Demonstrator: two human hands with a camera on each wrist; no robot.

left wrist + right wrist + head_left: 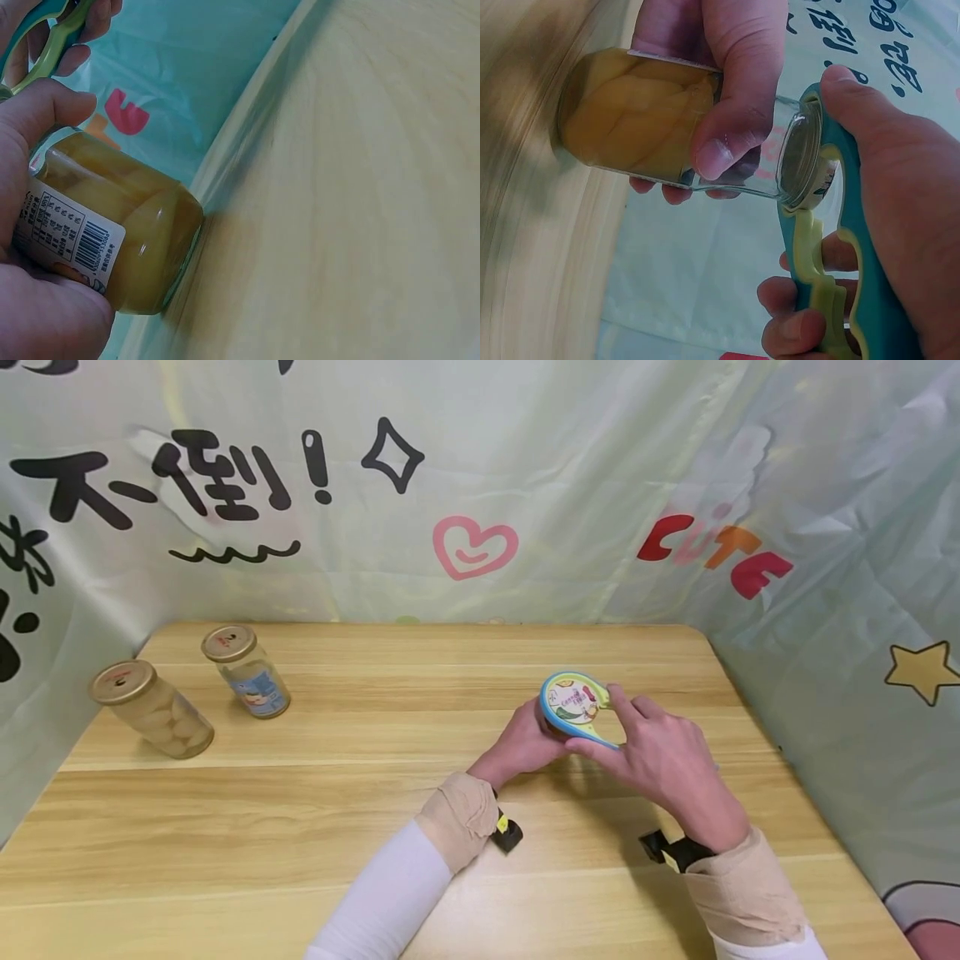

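My left hand (pixel 525 745) grips a glass jar of yellow fruit pieces (pixel 630 112) around its body. In the left wrist view the jar's white label with a barcode (pixel 71 236) faces the camera, and the jar's bottom is at the wooden table. A blue and yellow-green jar opener (pixel 881 292) encircles the jar's lid (pixel 573 700), which has a colourful printed top. My right hand (pixel 667 756) holds the opener by its two handles, thumb on one side and fingers curled about the other.
At the left of the wooden table (pixel 315 827) stand two more lidded jars: one with pale round pieces (pixel 161 718) and one with a blue label (pixel 258 689). A printed cloth (pixel 570 452) hangs behind the table and along its sides.
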